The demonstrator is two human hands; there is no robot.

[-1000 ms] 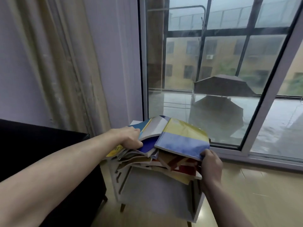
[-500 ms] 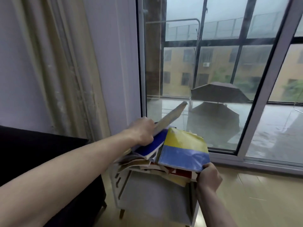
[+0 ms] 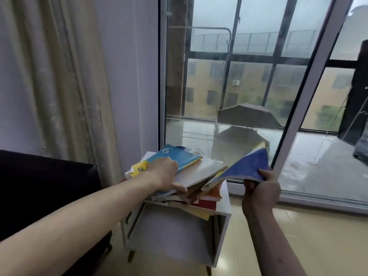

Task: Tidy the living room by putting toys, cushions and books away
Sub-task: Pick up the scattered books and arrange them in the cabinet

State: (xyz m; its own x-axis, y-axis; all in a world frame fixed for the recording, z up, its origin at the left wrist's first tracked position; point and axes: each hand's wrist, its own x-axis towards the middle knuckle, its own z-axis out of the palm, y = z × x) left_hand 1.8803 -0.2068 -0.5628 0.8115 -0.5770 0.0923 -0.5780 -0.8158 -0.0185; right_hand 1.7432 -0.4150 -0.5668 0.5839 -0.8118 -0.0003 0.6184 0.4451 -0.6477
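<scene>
Two hands on the books, mid-sort. Step in hand looks like squaring up the loose stack of books (image 3: 191, 188) on top of the small white cabinet (image 3: 179, 234), which stands between the dark sofa (image 3: 45, 188) and the sliding window (image 3: 258, 96).

Left hand (image 3: 165, 176) lies on top of the stack, palm down, fingers out over the light-blue book marked 6 (image 3: 179, 156), thumb against the edge of the pale book (image 3: 201, 172) under it. Grip there: flat press rather than a closed hold, pinning the pile.

Right hand (image 3: 260, 190) pinches the near corner of a dark blue book (image 3: 247, 166), fingers curled under, thumb side on top. The book is tilted up, far edge raised toward the glass, near-left corner close to the stack; can't tell whether it touches.

The stack is messy: covers fanned, red and orange spines poking out at the right, a yellow one overhanging the cabinet's front edge. The cabinet's compartment below shows nothing inside from this angle.

Next move, my read: lay the blue book flat on the pile, or slot it into the compartment, with the left hand holding the pile down so the overhanging ones don't slide off. Then align the edges. Main risk is the fanned lower books slipping forward.
</scene>
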